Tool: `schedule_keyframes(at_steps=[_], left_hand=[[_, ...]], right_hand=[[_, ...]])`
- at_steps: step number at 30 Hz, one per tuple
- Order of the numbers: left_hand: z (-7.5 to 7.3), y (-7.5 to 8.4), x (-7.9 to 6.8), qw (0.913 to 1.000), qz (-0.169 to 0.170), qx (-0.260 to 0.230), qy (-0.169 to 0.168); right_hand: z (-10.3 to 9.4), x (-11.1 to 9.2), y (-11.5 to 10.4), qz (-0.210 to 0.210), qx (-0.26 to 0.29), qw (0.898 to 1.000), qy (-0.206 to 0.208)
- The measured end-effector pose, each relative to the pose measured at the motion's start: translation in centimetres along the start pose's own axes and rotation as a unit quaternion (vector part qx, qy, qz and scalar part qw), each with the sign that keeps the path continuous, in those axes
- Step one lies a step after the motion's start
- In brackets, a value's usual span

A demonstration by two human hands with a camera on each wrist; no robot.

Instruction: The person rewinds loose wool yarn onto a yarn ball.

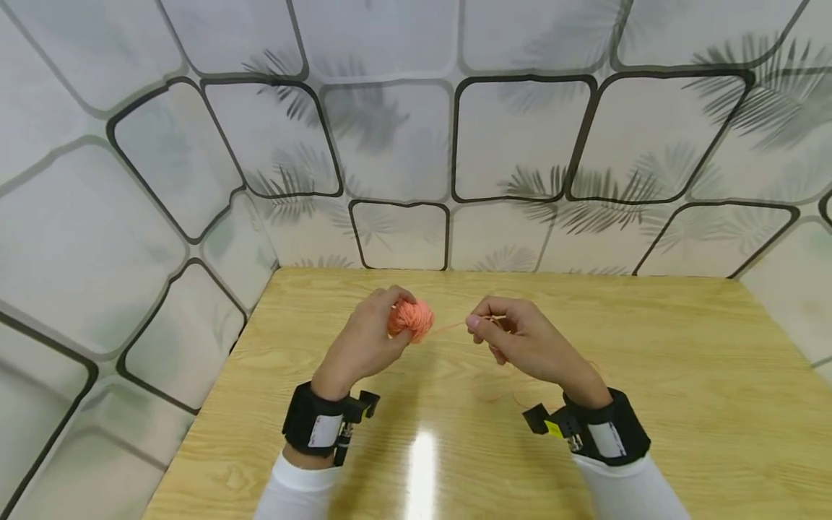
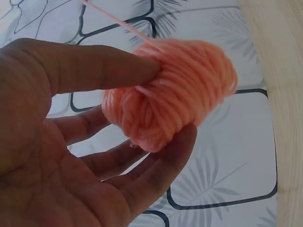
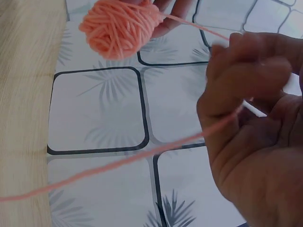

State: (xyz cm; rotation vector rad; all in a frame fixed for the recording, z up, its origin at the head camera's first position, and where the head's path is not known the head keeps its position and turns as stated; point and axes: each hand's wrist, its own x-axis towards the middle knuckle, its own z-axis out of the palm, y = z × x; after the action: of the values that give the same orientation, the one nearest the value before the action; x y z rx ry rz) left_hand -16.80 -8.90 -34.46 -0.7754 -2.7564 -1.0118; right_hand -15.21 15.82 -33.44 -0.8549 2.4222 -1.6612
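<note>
My left hand (image 1: pixel 367 334) grips a ball of coral-pink yarn (image 1: pixel 413 320) over the table. In the left wrist view the thumb presses on one side of the yarn ball (image 2: pixel 189 80) and the fingertips hold it from the other. A thin strand of yarn (image 1: pixel 448 327) runs from the ball across to my right hand (image 1: pixel 526 339), which pinches it between thumb and fingers. The right wrist view shows the strand (image 3: pixel 128 161) leaving the curled fingers again and trailing off to the lower left.
Loose loops of the same yarn (image 1: pixel 487 397) lie on the wooden table (image 1: pixel 702 375) below the right hand. Walls with a leaf and rounded-block pattern (image 1: pixel 393 144) close off the back and left. Both wrists wear black camera straps (image 1: pixel 312 426).
</note>
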Motion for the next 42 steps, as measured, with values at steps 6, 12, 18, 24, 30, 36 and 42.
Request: schedule_keyframes(at_steps=[6, 12, 18, 24, 30, 36, 42], left_hand=[[-0.5, -0.2, -0.7, 0.9543, 0.065, -0.22, -0.192], [-0.5, 0.4, -0.7, 0.8536, 0.118, -0.457, -0.222], [-0.1, 1.2, -0.5, 0.8316, 0.034, -0.553, -0.034], [1.5, 1.2, 0.5, 0.9114, 0.009, -0.377, 0.164], [2.2, 0.3, 0.4, 0.9734, 0.021, -0.11, 0.2], [1.6, 0.2, -0.1, 0.9958, 0.026, -0.052, 0.07], [0.9, -0.3, -0.7, 0.9809, 0.044, -0.15, -0.116]], right_hand=[[0.0, 0.4, 0.6, -0.032, -0.013, 0.999, 0.026], [0.8, 0.8, 2.0, -0.065, 0.018, 0.997, 0.026], [2.8, 1.2, 2.5, -0.038, 0.01, 0.999, -0.002], [3.5, 0.6, 1.7, -0.009, -0.076, 0.997, -0.014], [3.0, -0.3, 1.0, -0.007, -0.089, 0.996, -0.019], [1.9, -0.6, 0.8, -0.027, -0.073, 0.997, 0.011], [0.9, -0.5, 0.9, -0.043, -0.049, 0.997, 0.027]])
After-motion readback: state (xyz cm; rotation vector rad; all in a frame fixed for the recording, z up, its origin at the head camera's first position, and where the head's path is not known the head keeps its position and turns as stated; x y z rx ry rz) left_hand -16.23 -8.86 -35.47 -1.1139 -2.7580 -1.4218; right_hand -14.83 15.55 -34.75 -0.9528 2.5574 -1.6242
